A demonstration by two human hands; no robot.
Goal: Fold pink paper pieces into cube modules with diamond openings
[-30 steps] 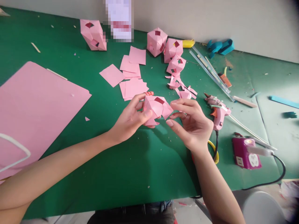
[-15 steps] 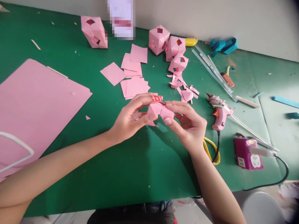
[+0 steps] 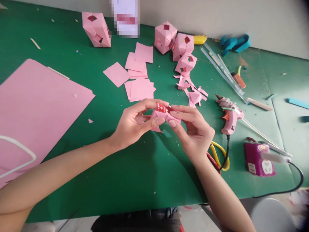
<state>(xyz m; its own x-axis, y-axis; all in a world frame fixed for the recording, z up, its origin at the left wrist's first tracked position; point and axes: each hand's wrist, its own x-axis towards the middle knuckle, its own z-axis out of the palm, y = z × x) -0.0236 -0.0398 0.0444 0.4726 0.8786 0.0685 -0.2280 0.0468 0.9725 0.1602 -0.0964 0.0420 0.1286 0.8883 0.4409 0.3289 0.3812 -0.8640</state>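
Observation:
Over the green table, my two hands meet at a small folded pink paper piece [image 3: 158, 115]. My left hand [image 3: 131, 122] is closed on its left side, thumb in front and fingers behind. A red-and-white patterned band [image 3: 161, 108] shows at a left finger, apparently wrapped around it. On the right side, my right hand [image 3: 193, 129] pinches the paper between thumb and fingertips. Parts of the folds are hidden by my fingers. Beyond my hands lie pink paper squares [image 3: 142, 89] in loose piles and pink paper scraps [image 3: 194, 96].
Faceted pink paper shapes [image 3: 165, 37] stand at the back. To the right lie a pink glue gun [image 3: 230, 116], yellow-handled tool [image 3: 224, 154], purple power socket [image 3: 258, 159] with a cord, and clear strips [image 3: 224, 74]. A large pink sheet [image 3: 48, 106] covers the left.
The pink paper has tilted in my hands, so its upper opening and more of the red patterned band show. My right fingers have shifted slightly along it. The view has moved a little.

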